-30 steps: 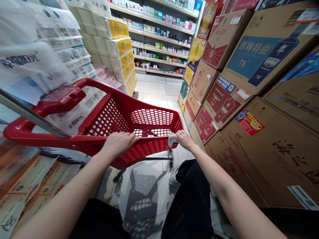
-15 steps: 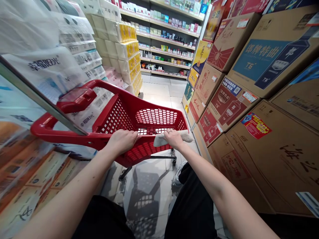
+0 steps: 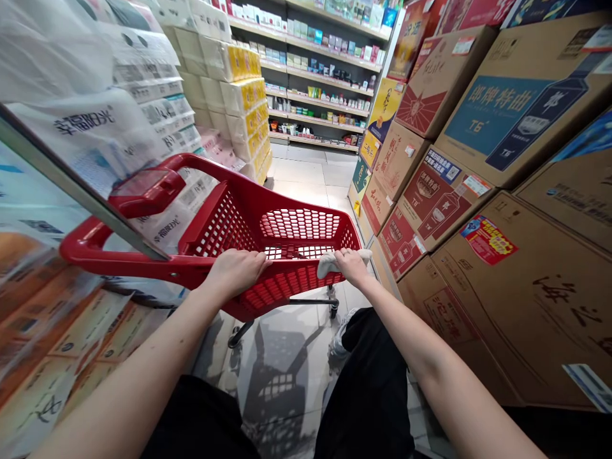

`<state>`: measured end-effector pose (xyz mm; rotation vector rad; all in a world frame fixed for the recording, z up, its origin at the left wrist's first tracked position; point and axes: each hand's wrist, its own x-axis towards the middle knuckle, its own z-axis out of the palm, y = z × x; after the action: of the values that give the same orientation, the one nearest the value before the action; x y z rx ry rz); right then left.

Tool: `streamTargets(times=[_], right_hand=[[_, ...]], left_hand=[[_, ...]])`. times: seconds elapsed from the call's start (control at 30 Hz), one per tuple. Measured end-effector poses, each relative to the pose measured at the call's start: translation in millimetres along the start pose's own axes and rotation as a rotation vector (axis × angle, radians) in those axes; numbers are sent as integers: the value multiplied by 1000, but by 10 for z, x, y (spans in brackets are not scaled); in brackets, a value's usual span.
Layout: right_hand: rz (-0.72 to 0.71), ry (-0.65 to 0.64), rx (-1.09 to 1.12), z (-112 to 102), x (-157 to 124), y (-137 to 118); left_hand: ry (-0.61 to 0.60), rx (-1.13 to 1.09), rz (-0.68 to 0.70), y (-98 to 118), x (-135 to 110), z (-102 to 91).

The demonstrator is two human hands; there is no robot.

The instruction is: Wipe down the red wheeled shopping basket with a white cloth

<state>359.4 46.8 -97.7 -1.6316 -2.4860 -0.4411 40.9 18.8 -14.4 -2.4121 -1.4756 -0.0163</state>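
Note:
A red plastic shopping cart (image 3: 224,223) stands sideways in front of me, its handle end to the left. My left hand (image 3: 238,271) is closed over the near top rim of the basket, thumb side toward the right. Farther right along that same rim, my right hand (image 3: 352,264) presses a pale grey cloth (image 3: 327,265) onto the edge near the basket's front corner. The fingers curl over the cloth, which sticks out on both sides of the hand. Through the basket's holes I see the floor.
Stacked cardboard cartons (image 3: 478,299) line the right side. Plastic-wrapped tissue packs (image 3: 239,102) and other packages (image 3: 62,357) are piled at left, behind a slanting metal bar (image 3: 86,185). Shelves of small goods (image 3: 315,83) stand at the back. Pale tiled floor (image 3: 306,169) runs between.
My right hand has slid to the right along the rim with the cloth, which is now more bunched up. The left hand and the cart have stayed in place.

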Motion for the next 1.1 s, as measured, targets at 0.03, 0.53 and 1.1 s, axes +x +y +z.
streamTargets(times=[0.03, 0.53, 1.1], right_hand=[[-1, 2, -1, -3, 27, -59], [-99, 53, 87, -66, 186, -293], [-137, 35, 194, -339, 470, -1059]], left_hand=[[3, 6, 2, 7, 3, 8], [-29, -27, 103, -102, -26, -35], [-135, -15, -55, -146, -91, -182]])
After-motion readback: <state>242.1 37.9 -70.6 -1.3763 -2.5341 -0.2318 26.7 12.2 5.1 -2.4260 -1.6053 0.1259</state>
